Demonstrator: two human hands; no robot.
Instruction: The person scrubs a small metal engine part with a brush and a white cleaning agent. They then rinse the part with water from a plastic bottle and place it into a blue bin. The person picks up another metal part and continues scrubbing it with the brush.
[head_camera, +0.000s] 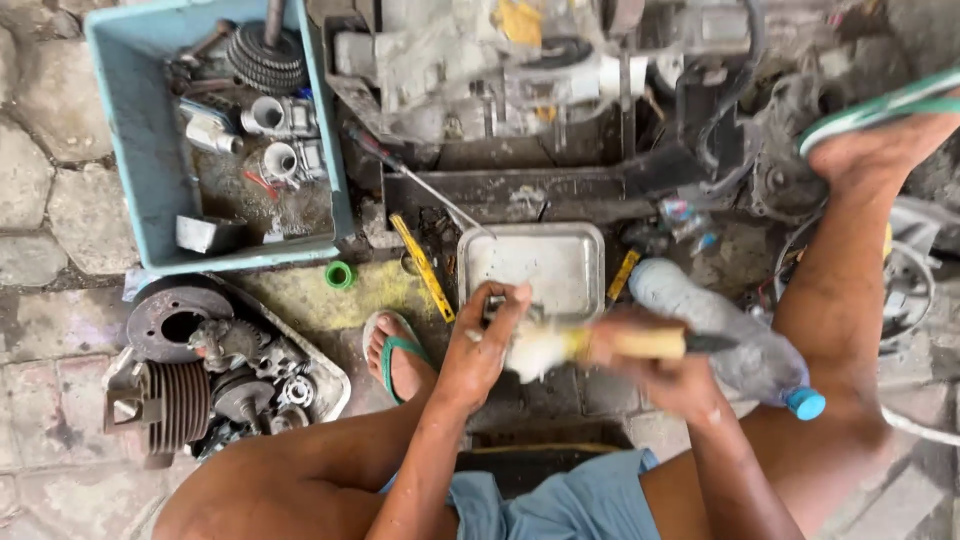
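Observation:
My left hand (482, 345) grips a small dark metal part (497, 310) at the near edge of a square metal tray (570, 262). My right hand (648, 360) holds a paintbrush (600, 345) with a wooden handle; its pale bristles are blurred and press against the part. Both hands are just in front of the tray, between my knees.
A light blue plastic bin (130, 150) of engine parts stands at the upper left. A finned cylinder and other metal parts (210, 375) lie at the left. A plastic bottle with a blue cap (735, 340) lies under my right hand. An engine block (520, 70) fills the top.

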